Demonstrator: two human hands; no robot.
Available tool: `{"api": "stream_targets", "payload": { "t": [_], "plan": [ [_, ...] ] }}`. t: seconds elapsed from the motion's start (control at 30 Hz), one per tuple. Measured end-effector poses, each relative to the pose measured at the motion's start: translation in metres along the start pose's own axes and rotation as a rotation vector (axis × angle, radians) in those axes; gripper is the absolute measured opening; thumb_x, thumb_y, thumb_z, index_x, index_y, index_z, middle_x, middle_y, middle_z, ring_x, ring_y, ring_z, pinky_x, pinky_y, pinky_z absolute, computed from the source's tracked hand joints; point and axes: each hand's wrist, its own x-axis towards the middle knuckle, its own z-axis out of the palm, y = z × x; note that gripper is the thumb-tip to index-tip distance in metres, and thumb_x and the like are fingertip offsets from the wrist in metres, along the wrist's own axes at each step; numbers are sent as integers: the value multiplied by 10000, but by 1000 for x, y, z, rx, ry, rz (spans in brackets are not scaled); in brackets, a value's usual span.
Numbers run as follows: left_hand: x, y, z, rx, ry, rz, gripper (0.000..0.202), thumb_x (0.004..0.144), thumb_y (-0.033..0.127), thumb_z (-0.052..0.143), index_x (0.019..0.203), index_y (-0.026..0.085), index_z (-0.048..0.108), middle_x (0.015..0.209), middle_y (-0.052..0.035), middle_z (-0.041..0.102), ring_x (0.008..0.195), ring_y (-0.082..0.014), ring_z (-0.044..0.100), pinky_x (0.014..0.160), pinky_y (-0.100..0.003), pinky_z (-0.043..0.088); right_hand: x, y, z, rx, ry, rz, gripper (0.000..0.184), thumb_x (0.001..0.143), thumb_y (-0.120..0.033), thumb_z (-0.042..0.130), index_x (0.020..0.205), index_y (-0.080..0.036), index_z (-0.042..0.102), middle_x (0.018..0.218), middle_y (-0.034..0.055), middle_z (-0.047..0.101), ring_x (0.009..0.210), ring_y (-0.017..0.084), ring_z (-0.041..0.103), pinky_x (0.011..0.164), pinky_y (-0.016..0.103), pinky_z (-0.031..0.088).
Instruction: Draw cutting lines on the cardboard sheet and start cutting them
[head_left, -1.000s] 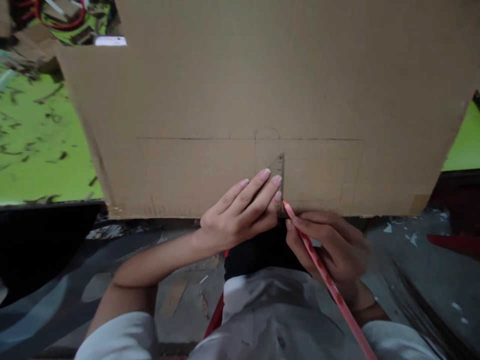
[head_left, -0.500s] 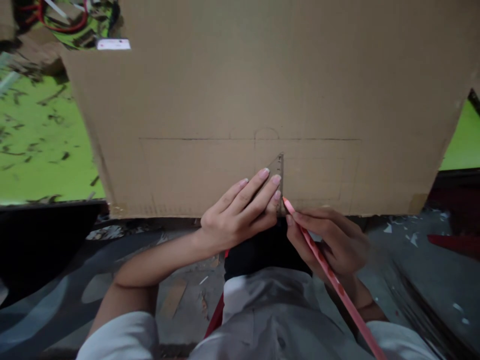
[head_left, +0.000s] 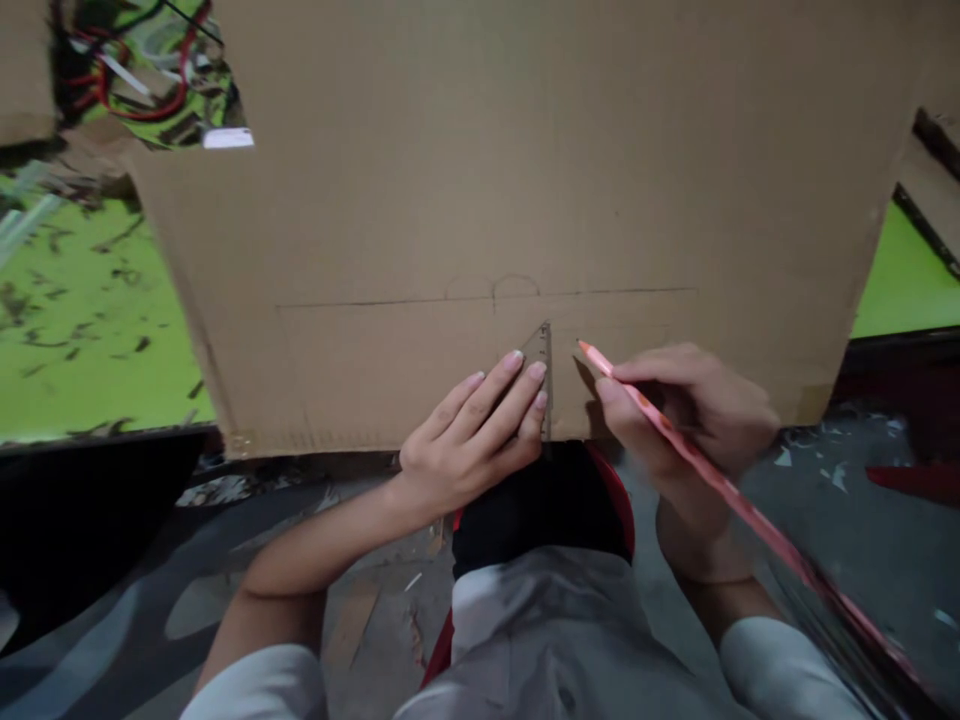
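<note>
My left hand (head_left: 469, 430) lies flat with outstretched fingers, pressing a clear set square (head_left: 547, 348) down on a large cardboard sheet (head_left: 375, 200). Most of the set square is hidden under the fingers; its pointed tip and marked straight edge show on the right. Pinched in my right hand (head_left: 690, 410) is a long pink pencil (head_left: 651, 407). Its tip is above the cardboard, right of the set square and apart from its edge. Above both hands, a long drawn line (head_left: 360, 303) crosses the sheet, with two small arcs on it near the middle.
Under the cardboard is a green table top (head_left: 82, 320) strewn with dark scraps at left. Red cable (head_left: 142, 112) and a white piece (head_left: 229, 138) show beyond the sheet's upper left corner. Paper bits (head_left: 832, 475) litter the floor.
My right hand has lifted the pencil up and right, away from the set square's edge. The left hand stays on the set square. The view has shifted slightly.
</note>
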Motion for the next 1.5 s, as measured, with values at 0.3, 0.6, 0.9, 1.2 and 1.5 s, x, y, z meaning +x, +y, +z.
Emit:
{"api": "stream_targets", "payload": {
  "t": [0.3, 0.6, 0.9, 1.2, 1.5],
  "plan": [
    [-6, 1, 2, 1, -7, -7, 295, 835, 159, 638, 1127, 185, 612, 1283, -28, 609, 1285, -210, 431, 1143, -289, 313, 8, 6, 15, -130, -4, -196, 86, 790, -173, 644, 847, -227, 678, 791, -18, 729, 671, 104, 664, 661, 211, 533],
    [-2, 0, 2, 5, -4, 4, 242, 841, 174, 626, 1081, 208, 623, 1276, -19, 622, 1254, -212, 483, 1121, -292, 351, 6, 0, 13, -332, -132, -219, 101, 836, -204, 621, 920, -204, 677, 873, 13, 737, 789, 123, 680, 771, 216, 526],
    [-1, -2, -3, 15, -46, 21, 207, 850, 221, 632, 1057, 214, 624, 1285, -3, 620, 1230, -216, 531, 1057, -295, 422, -19, -13, 0, -217, -157, -213, 173, 771, -94, 670, 885, -216, 621, 779, -8, 717, 665, 99, 659, 669, 203, 533],
    [-2, -1, 0, 34, -24, 26, 228, 834, 175, 648, 1060, 200, 632, 1270, -20, 631, 1233, -226, 523, 1092, -296, 377, -15, -8, 4, -93, -129, -133, 151, 782, -112, 664, 875, -231, 644, 823, -23, 724, 715, 87, 671, 708, 180, 533],
    [0, -1, -1, 41, -22, 17, 220, 844, 149, 623, 1048, 231, 635, 1258, 7, 634, 1250, -208, 484, 1086, -277, 395, -27, -10, -3, -60, -174, -65, 204, 768, -102, 667, 915, -243, 661, 813, -18, 719, 687, 96, 667, 671, 192, 550]
  ]
}}
